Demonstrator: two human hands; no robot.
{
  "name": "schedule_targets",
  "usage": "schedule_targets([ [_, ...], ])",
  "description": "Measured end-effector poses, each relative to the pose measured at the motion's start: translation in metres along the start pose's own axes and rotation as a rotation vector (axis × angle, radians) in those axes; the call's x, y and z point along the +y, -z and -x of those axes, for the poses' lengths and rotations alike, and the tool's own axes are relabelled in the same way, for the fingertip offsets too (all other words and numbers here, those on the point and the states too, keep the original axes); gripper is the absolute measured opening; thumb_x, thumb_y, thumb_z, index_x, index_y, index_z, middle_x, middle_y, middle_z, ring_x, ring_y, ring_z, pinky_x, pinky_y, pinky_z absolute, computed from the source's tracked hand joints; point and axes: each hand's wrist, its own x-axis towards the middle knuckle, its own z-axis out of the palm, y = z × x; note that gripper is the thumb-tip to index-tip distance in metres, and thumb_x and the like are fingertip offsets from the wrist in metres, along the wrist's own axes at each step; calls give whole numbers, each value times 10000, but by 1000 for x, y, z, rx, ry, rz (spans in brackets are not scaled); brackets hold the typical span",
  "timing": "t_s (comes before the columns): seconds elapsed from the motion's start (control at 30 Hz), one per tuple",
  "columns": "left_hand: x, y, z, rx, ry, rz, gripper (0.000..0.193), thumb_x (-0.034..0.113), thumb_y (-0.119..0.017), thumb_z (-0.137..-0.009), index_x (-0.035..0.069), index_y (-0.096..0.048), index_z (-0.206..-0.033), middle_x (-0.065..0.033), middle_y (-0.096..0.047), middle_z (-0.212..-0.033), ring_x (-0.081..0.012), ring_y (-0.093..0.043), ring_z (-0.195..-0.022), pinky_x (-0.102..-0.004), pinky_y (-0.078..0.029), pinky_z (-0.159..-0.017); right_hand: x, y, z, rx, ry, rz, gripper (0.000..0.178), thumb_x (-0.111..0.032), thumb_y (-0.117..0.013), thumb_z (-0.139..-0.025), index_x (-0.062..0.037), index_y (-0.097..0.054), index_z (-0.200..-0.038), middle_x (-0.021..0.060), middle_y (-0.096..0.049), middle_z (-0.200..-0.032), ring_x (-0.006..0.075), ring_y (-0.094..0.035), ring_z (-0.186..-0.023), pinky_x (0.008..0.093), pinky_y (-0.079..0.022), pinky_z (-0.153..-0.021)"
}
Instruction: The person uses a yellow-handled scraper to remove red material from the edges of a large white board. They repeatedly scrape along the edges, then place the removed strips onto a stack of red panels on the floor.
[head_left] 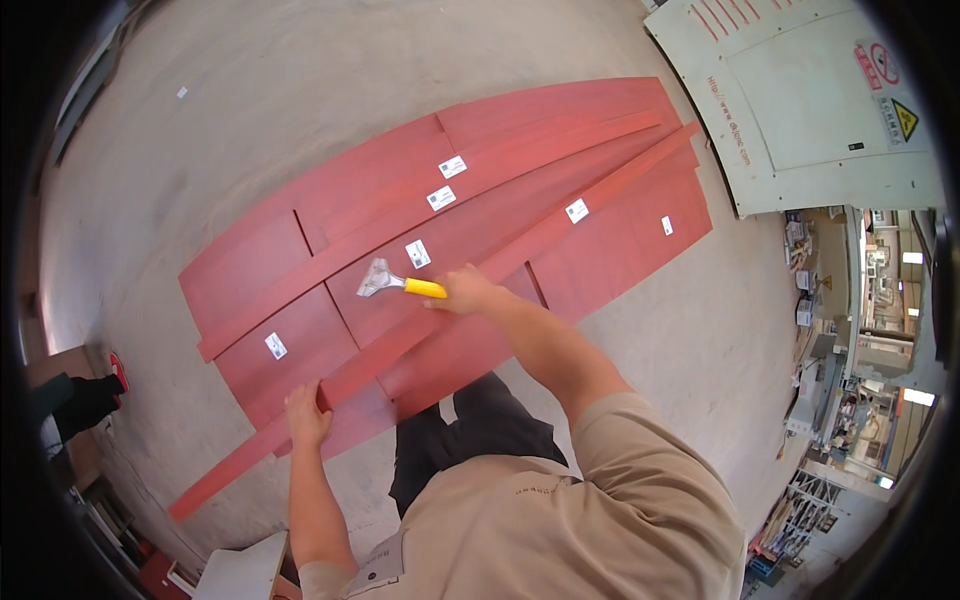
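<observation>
The right hand (465, 290) is wrapped tight around the yellow handle of a scraper (395, 282). The scraper's metal blade rests on a red board (420, 300), close to a small white sticker (417, 254). The left hand (305, 415) presses down on a long thin red strip (440, 320), fingers curled over its edge. The strip lies slanted across the flat red boards on the grey floor (250, 100). More white stickers (452, 166) sit on the boards.
</observation>
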Motion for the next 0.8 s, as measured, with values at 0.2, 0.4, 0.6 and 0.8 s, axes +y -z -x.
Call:
schedule_targets([
  [0.2,-52,-42,-83,-125,33,94,542,7,-691,-649,65,-603,-1180,-160,-605,-1036,-377,-573,-1033,-467,-477,-890,20,-11,-58,340,-22,-101,357,-395,-741,-842,-79,-722,-1008,165,-702,-1007,370,-642,-983,490,-479,-886],
  [0.4,-68,-67,-142,-86,76,8,578,-25,-659,-681,77,-587,-1245,-149,-593,-1155,-362,-542,-1141,-446,-473,-974,77,-29,-52,589,6,-207,364,-254,-780,-816,-43,-709,-1104,168,-666,-1177,361,-610,-1112,460,-476,-983],
  [0.6,-75,-79,-162,-117,155,-94,591,-18,-680,-704,70,-560,-1276,-138,-531,-1210,-351,-507,-1199,-430,-494,-991,110,-34,-15,520,-171,-195,416,-245,-763,-837,-29,-685,-1184,167,-631,-1252,359,-580,-1163,455,-458,-1009],
  [0.8,-82,-91,-160,-70,146,-141,600,61,-742,-743,68,-531,-1305,-130,-511,-1200,-336,-507,-1186,-435,-503,-975,126,-43,-20,459,-272,-292,413,-261,-745,-865,-14,-674,-1189,142,-607,-1276,339,-551,-1183,430,-428,-1043],
])
